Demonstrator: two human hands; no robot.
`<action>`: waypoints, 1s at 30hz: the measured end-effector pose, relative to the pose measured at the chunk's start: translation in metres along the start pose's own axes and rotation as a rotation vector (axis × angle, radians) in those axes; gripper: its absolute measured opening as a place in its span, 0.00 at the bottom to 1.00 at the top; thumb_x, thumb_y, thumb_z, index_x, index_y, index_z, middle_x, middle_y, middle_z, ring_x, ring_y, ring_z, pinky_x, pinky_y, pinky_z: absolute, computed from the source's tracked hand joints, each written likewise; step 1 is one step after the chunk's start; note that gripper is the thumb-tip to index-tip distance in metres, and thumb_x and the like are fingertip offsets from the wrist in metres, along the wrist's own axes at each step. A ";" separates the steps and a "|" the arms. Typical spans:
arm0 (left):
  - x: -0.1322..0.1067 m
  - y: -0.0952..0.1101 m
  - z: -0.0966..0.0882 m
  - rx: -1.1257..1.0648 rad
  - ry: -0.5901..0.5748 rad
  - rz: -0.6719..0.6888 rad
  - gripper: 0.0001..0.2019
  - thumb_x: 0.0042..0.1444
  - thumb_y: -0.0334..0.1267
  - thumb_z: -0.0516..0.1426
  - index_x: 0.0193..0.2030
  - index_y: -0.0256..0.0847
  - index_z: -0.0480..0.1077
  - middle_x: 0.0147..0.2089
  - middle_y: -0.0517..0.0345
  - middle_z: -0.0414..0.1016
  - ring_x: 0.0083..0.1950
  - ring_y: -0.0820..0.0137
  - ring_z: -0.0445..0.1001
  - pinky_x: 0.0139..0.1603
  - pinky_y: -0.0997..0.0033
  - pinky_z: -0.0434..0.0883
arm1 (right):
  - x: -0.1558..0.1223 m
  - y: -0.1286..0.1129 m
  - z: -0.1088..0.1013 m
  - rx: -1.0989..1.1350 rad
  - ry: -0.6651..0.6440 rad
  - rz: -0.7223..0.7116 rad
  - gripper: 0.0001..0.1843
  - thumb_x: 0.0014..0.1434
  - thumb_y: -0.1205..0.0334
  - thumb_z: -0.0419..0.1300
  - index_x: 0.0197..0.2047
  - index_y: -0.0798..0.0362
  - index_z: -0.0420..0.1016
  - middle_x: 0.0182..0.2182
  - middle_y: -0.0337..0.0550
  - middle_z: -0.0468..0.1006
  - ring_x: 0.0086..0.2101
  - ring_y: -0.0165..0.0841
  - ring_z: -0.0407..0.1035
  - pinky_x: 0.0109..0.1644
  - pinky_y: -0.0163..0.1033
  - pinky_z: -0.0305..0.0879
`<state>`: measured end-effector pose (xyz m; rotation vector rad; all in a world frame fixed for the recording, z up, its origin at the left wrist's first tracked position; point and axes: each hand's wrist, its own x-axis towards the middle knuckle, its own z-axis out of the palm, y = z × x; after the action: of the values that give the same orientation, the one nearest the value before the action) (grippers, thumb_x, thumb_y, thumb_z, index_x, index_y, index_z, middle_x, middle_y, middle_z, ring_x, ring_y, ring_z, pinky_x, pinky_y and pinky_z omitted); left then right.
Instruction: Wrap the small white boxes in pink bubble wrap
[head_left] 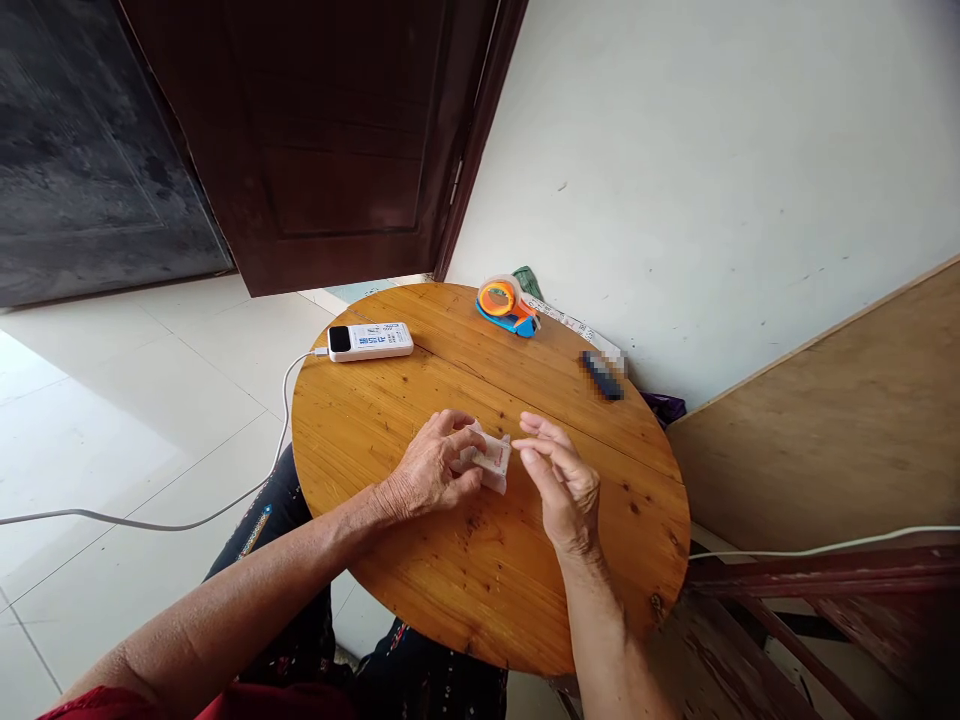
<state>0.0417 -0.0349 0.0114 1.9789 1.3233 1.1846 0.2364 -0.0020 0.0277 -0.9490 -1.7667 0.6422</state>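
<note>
A small white box-like packet (pixel 493 458) with reddish print lies on the round wooden table, its loose wrapping sticking up at the corners. My left hand (pixel 442 465) is closed round its left part, thumb along the near side and fingers over the top. Just to the right of the packet hovers my right hand (pixel 562 480), with its fingers apart and nothing visible between them. Its fingertips come close to the packet's right end without plainly touching it.
An orange and blue tape dispenser (pixel 508 304) stands at the table's far edge. A white power bank (pixel 371 341) with a cable (pixel 285 400) lies at the far left. A dark blurred object (pixel 601 375) is at the right. Wall and door (pixel 337 130) stand beyond the table (pixel 450 600).
</note>
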 end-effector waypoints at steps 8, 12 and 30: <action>0.006 -0.007 -0.008 -0.203 0.118 -0.240 0.16 0.46 0.30 0.57 0.44 0.40 0.75 0.52 0.52 0.69 0.53 0.61 0.72 0.54 0.61 0.72 | 0.002 0.019 -0.002 0.091 0.128 0.233 0.11 0.56 0.53 0.64 0.35 0.52 0.79 0.49 0.51 0.79 0.48 0.44 0.73 0.48 0.47 0.69; 0.008 -0.014 -0.006 -0.286 0.128 -0.387 0.14 0.46 0.30 0.55 0.41 0.37 0.75 0.45 0.56 0.70 0.35 0.73 0.71 0.37 0.71 0.73 | 0.002 0.019 -0.001 0.120 0.129 0.257 0.10 0.55 0.53 0.65 0.34 0.52 0.78 0.49 0.52 0.79 0.48 0.44 0.73 0.49 0.48 0.69; 0.000 -0.008 0.004 0.035 0.058 -0.026 0.15 0.51 0.29 0.58 0.45 0.45 0.78 0.53 0.51 0.69 0.53 0.61 0.70 0.57 0.57 0.70 | 0.001 -0.003 0.004 -0.318 -0.169 -0.230 0.09 0.60 0.64 0.59 0.36 0.47 0.82 0.53 0.46 0.76 0.54 0.44 0.70 0.58 0.53 0.65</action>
<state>0.0408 -0.0313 0.0031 1.9590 1.4031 1.2233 0.2317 -0.0033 0.0294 -0.9029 -2.1345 0.3053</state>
